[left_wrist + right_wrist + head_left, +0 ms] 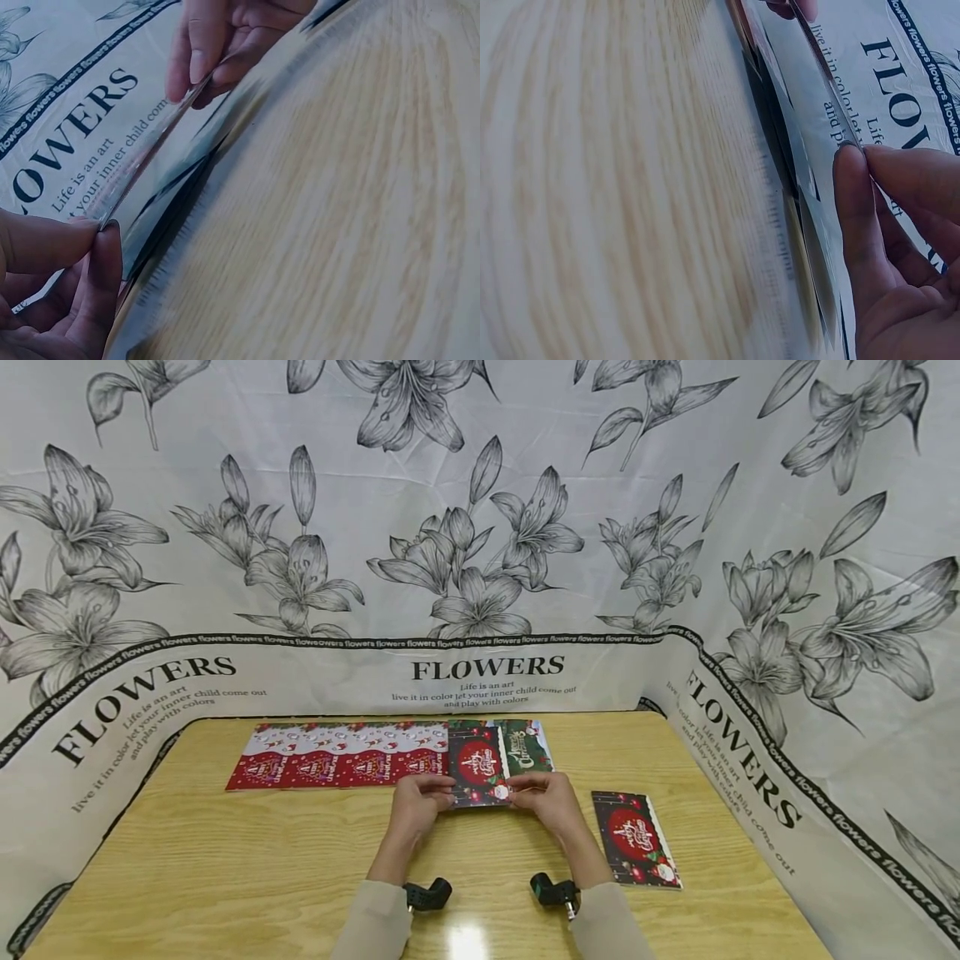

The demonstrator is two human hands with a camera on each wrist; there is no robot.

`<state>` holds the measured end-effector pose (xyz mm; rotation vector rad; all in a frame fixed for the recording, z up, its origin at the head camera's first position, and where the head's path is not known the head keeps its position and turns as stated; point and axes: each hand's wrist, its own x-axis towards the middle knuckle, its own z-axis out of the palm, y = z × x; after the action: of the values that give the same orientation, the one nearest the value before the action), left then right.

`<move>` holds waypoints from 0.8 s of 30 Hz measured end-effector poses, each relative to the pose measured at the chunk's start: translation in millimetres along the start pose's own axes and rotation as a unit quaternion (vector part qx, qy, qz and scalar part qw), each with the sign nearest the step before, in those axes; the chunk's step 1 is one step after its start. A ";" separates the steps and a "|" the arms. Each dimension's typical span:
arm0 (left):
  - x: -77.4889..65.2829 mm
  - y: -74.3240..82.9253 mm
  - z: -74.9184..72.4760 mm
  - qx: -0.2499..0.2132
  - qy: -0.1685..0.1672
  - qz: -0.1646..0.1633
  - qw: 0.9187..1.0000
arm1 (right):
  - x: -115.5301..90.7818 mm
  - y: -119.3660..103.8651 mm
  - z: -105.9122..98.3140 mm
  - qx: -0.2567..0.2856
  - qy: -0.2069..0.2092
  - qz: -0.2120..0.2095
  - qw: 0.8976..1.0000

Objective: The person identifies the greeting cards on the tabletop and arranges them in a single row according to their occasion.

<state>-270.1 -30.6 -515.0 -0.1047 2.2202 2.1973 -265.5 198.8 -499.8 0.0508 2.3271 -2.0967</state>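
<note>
In the head view, a dark Christmas card (pixel 477 762) with a red circle is held by both hands at its lower side edges. My left hand (pixel 416 806) pinches its left edge between thumb and fingers; my right hand (pixel 550 795) pinches the right edge. Both wrist views show the card (pixel 154 146) nearly edge-on and raised over the row of cards. Beneath it at the right, a green Christmas card (pixel 529 747) is partly covered. Several overlapping red-and-white Christmas cards (pixel 326 760) run off to the left.
Another dark Christmas card (pixel 637 839) lies apart on the wooden table (pixel 247 868), beyond my right forearm. Flower-printed cloth (pixel 480 685) walls the table at the back and sides. Black wrist devices (pixel 429 894) stick out inward from both sleeves.
</note>
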 end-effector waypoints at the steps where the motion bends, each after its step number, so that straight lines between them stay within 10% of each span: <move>1: -0.3 0.2 0.4 0.002 0.000 0.003 1.000 | 0.2 0.0 0.4 0.001 0.004 0.000 1.000; 24: -6.4 -6.4 30.8 0.067 0.057 0.065 0.994 | -4.4 1.6 -11.0 -0.095 0.047 0.009 0.994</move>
<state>-264.5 0.4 -521.4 -0.0880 2.4962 2.1448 -260.9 209.8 -500.1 0.1726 2.5578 -1.8953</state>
